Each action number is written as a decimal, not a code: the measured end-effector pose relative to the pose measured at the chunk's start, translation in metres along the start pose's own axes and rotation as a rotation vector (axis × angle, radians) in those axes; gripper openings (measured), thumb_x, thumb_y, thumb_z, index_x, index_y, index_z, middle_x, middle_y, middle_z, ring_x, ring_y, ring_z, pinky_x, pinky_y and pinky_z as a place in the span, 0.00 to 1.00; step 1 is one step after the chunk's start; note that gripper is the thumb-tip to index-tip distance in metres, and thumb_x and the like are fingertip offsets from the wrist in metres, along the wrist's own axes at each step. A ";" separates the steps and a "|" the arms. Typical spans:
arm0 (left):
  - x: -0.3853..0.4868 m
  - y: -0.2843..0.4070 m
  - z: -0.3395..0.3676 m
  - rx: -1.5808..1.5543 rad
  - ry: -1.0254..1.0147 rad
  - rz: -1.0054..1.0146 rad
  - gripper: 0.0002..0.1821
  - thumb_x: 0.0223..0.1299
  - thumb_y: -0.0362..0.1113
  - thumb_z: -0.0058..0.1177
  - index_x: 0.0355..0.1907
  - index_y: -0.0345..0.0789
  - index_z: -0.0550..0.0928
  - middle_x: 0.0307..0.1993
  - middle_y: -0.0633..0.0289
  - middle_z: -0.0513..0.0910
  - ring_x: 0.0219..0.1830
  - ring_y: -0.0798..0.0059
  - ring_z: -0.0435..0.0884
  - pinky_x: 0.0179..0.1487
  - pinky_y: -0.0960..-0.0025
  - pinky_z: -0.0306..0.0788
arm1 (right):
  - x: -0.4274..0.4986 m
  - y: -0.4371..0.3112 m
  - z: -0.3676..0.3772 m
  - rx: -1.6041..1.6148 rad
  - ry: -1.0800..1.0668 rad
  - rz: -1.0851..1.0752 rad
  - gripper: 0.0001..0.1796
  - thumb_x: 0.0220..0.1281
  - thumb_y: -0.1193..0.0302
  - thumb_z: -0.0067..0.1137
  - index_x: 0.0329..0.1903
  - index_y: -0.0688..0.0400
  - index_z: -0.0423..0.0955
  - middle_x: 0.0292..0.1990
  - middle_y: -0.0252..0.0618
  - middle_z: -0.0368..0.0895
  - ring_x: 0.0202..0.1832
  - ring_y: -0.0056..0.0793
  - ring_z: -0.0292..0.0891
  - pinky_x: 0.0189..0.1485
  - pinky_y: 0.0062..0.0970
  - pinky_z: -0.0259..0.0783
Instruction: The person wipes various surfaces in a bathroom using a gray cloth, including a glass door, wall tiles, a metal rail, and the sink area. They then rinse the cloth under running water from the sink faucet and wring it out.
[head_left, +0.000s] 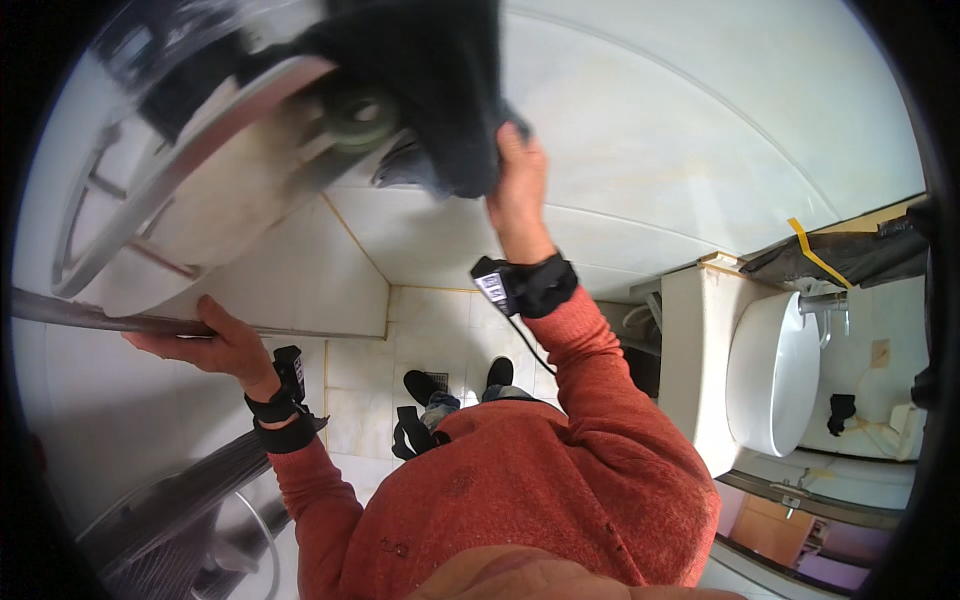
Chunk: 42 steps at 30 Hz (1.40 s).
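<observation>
My right hand (521, 184) is raised at the top centre and grips the edge of a dark cloth item (442, 82), blurred and possibly a garment. Lower left, my left hand (217, 345) grips the grey edge (97, 316) of a white panel or ledge, thumb above and fingers beneath. Above that edge stands a light metal frame (191, 169) with a pale, stained surface behind it. A green ring-shaped thing (361, 118), perhaps a tape roll, is blurred beside the dark cloth. Both wrists wear black bands with small devices.
On the right, a white washbasin (772, 375) with a metal tap (823, 302) adjoins a mirror (874, 337). Black plastic sheeting (855, 251) hangs above it with yellow tape. A dark pleated curtain (187, 487) is lower left. Tiled floor (360, 360) with a drain grate (437, 381) lies below.
</observation>
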<state>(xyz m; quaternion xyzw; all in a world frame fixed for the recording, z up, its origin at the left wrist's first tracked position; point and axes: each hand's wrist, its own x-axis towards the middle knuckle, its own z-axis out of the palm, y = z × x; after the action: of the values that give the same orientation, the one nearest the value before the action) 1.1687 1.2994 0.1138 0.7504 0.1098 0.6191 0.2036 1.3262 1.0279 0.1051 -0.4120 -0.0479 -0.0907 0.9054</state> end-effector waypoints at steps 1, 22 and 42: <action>-0.002 0.005 -0.001 0.043 0.000 -0.014 0.42 0.61 0.33 0.51 0.72 0.33 0.44 0.69 0.45 0.49 0.68 0.51 0.55 0.67 0.55 0.56 | 0.005 -0.021 -0.009 0.033 0.018 -0.069 0.16 0.67 0.70 0.52 0.53 0.66 0.70 0.47 0.41 0.77 0.49 0.28 0.73 0.56 0.28 0.68; -0.057 0.247 0.151 -0.492 -0.423 0.295 0.20 0.56 0.22 0.47 0.53 0.32 0.75 0.61 0.51 0.71 0.64 0.53 0.67 0.65 0.58 0.61 | 0.039 -0.177 -0.126 -1.455 -0.545 -1.395 0.22 0.41 0.76 0.56 0.46 0.53 0.80 0.26 0.33 0.65 0.29 0.30 0.66 0.41 0.39 0.62; -0.050 0.227 0.249 -0.276 -0.197 0.496 0.28 0.62 0.49 0.46 0.64 0.40 0.69 0.72 0.48 0.51 0.75 0.47 0.35 0.72 0.49 0.23 | 0.040 -0.179 -0.096 -1.598 -0.285 -1.424 0.22 0.42 0.71 0.58 0.47 0.51 0.79 0.29 0.32 0.69 0.37 0.31 0.71 0.48 0.43 0.62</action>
<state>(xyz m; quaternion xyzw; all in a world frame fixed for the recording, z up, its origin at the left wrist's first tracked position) 1.3809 1.0337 0.1321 0.7761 -0.1823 0.5832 0.1561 1.3304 0.8349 0.1804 -0.7678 -0.3083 -0.5527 0.1000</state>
